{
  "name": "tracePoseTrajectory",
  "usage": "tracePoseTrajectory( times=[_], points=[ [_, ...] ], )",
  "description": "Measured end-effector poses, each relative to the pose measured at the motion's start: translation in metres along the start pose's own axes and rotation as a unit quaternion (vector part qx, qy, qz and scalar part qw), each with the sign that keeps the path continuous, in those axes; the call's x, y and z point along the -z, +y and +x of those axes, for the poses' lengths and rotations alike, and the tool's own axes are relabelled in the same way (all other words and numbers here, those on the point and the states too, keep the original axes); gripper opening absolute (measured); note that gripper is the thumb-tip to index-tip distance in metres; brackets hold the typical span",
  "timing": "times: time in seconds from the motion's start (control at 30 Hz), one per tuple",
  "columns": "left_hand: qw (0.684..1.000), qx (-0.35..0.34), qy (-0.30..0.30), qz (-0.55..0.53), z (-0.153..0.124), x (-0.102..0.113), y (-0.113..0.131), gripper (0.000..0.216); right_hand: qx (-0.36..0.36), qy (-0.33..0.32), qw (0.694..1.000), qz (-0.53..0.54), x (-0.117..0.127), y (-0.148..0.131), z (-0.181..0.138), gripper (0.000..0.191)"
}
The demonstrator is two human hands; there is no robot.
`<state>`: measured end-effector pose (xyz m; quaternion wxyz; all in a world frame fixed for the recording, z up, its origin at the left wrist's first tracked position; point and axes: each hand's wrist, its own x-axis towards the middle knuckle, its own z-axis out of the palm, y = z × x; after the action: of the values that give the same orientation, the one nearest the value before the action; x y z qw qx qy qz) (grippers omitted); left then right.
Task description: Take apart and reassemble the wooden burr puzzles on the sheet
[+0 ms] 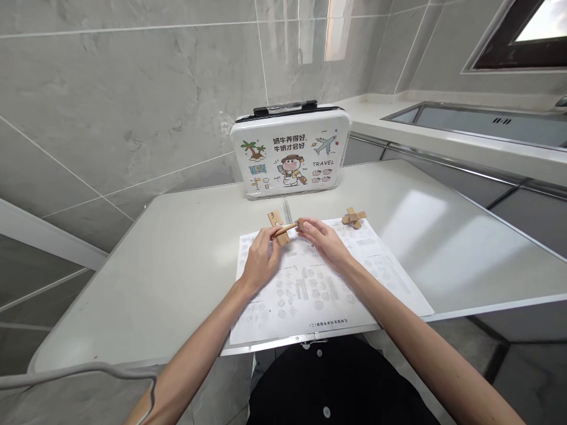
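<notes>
My left hand (261, 257) and my right hand (321, 239) meet over a printed instruction sheet (323, 283) on a white table (177, 265). Between their fingertips they pinch a thin wooden puzzle stick (286, 228), which lies across an upright wooden puzzle piece (278, 223). Both hands have their fingers closed on the stick's ends. An assembled wooden cross puzzle (354, 217) sits apart on the sheet's far right corner, untouched.
A white case with cartoon travel prints (290, 152) stands against the tiled wall behind the puzzle. A counter with a sunken steel sink (478, 121) runs along the right. A grey cable (88, 372) crosses the near left table edge.
</notes>
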<state>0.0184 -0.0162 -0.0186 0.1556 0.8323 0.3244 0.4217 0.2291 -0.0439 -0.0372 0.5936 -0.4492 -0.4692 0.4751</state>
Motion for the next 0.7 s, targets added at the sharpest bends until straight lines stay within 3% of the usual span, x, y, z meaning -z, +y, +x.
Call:
tracePoseTrajectory(
  times=[0.4,0.53,0.7],
  points=[
    [0.997,-0.049,-0.052,0.022,0.000,0.002,0.000,0.034,-0.028,-0.032,0.999,-0.007,-0.005,-0.014,-0.008,0.052],
    [0.997,-0.019,-0.080,-0.014,-0.004,-0.001,0.000,0.041,-0.032,-0.088,0.995,0.024,-0.011,-0.013,-0.012,0.052],
    [0.995,0.012,-0.054,-0.079,-0.005,-0.004,-0.002,0.059,-0.059,-0.080,0.994,0.053,-0.010,-0.009,-0.011,0.058]
  ],
)
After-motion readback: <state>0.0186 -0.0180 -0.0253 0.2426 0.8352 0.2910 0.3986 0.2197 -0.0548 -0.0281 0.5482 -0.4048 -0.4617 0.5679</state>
